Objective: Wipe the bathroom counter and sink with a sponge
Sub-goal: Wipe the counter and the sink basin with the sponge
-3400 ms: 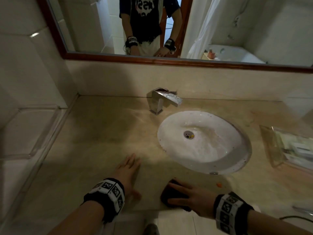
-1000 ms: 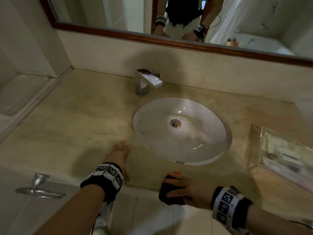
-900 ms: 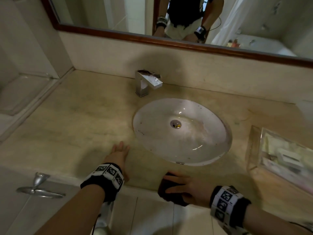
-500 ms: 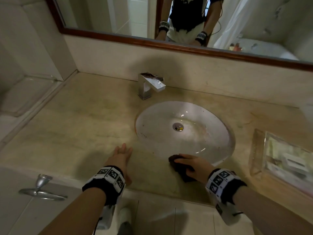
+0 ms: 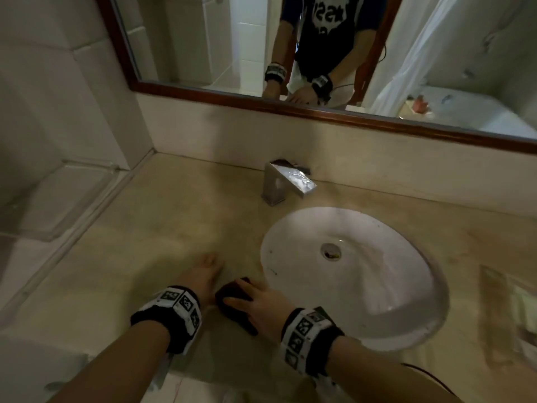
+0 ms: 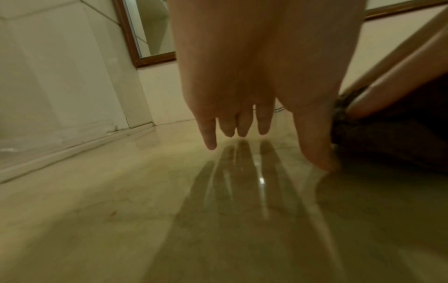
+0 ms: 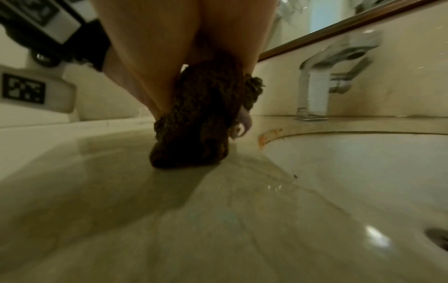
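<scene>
Beside the sink [image 5: 351, 274], the sponge [image 5: 232, 295], moved leftward, is being pressed by the right hand [image 5: 261, 306]; the left hand [image 5: 200, 279] is being rested flat on the counter [image 5: 145, 242].

A bathroom is shown: a white sink [image 5: 377, 286] is set into a stone table [image 5: 145, 242], with a tap [image 5: 286, 181], a framed mirror [image 5: 203, 39] and tiled walls [image 5: 58, 97].

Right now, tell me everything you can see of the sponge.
The sponge is dark brown with a coarse, nubbly, porous texture, and looks crumpled rather than a flat block. It sits on the beige stone counter, just left of the white sink rim, its lower end pressed against the surface. The right hand grips it from above, fingers over its top. The left hand lies flat close beside it.
</scene>
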The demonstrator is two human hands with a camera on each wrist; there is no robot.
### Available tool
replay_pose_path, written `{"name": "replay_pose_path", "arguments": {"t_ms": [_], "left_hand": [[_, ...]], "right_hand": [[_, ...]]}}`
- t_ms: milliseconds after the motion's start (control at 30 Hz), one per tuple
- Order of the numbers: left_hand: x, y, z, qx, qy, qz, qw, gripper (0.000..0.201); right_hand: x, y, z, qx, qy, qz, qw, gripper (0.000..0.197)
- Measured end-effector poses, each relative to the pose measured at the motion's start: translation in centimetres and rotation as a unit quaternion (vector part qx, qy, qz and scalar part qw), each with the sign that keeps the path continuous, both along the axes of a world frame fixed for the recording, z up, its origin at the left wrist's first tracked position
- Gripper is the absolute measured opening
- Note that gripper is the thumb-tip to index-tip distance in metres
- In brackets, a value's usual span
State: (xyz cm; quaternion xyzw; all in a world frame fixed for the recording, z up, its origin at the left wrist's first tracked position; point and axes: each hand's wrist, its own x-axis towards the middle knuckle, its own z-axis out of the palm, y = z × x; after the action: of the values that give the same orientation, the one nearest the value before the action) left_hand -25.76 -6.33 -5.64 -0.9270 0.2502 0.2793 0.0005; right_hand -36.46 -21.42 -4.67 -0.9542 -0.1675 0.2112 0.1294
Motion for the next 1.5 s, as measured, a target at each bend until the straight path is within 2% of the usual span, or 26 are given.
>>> {"name": "replay_pose_path", "arguments": {"t_ms": [133,233,333,400,500,633,700,800,933,1000,1100,1200,1300,1367,1433,1500], "left_hand": [[3.3,1.1,-0.5,0.014,0.021,-0.028,0.999,0.109],[5.4,0.8,-0.4,0.010,0.017,-0.045,0.999,0.121],[6.7,0.0,-0.7,0.007,0.025,-0.065,0.998,0.129],[7.1,-0.2,-0.9,0.010,0.034,-0.082,0.996,0.131],[7.1,0.0,-1.0,0.011,0.041,-0.088,0.995,0.129],[7.2,0.0,-0.9,0.017,0.030,-0.097,0.995,0.126],[7.2,-0.3,-0.9,0.023,0.025,-0.096,0.995,0.128],[7.4,-0.6,-1.0,0.030,0.026,-0.084,0.996,0.131],[7.4,-0.9,-0.3,0.061,0.017,-0.102,0.993,0.126],[7.5,-1.5,0.4,0.084,0.007,-0.105,0.991,0.115],[8.2,-2.9,0.9,0.104,-0.016,-0.086,0.991,0.087],[8.6,-4.7,1.5,0.118,-0.040,-0.063,0.990,0.063],[8.6,-6.2,2.2,0.125,-0.055,-0.053,0.989,0.044],[8.8,-7.0,2.3,0.127,-0.055,-0.033,0.990,0.039],[9.2,-7.9,2.5,0.123,-0.049,-0.007,0.991,0.037],[9.5,-9.1,2.9,0.110,-0.043,0.003,0.993,0.039]], "right_hand": [[3.4,0.0,-1.8,-0.035,0.023,0.014,0.999,0.060],[5.3,-1.5,-2.0,-0.027,0.016,-0.034,0.999,0.058],[6.5,-2.0,-2.1,-0.018,0.017,-0.116,0.993,0.059],[7.3,-2.3,-2.5,0.010,0.023,-0.210,0.977,0.060],[8.5,-3.1,-2.5,0.075,0.012,-0.347,0.935,0.057],[10.1,-4.0,-1.7,0.130,-0.050,-0.404,0.904,0.050],[11.1,-4.3,-1.8,0.154,-0.035,-0.420,0.894,0.049],[11.9,-4.3,-2.2,0.144,0.030,-0.384,0.911,0.049],[10.0,-4.9,-2.3,0.144,0.085,-0.308,0.937,0.051],[8.7,-5.8,-2.1,0.151,0.103,-0.276,0.944,0.052],[7.1,-7.3,-2.2,0.121,0.170,-0.227,0.951,0.050],[5.4,-8.9,-1.9,0.119,0.165,-0.139,0.969,0.032],[4.3,-11.1,-0.6,0.111,0.269,-0.097,0.952,0.040],[4.2,-13.5,0.6,0.087,0.318,-0.054,0.943,0.045],[4.8,-16.3,1.6,0.040,0.309,-0.055,0.949,0.047],[5.8,-19.8,2.6,-0.001,0.226,-0.108,0.968,0.045]]}}
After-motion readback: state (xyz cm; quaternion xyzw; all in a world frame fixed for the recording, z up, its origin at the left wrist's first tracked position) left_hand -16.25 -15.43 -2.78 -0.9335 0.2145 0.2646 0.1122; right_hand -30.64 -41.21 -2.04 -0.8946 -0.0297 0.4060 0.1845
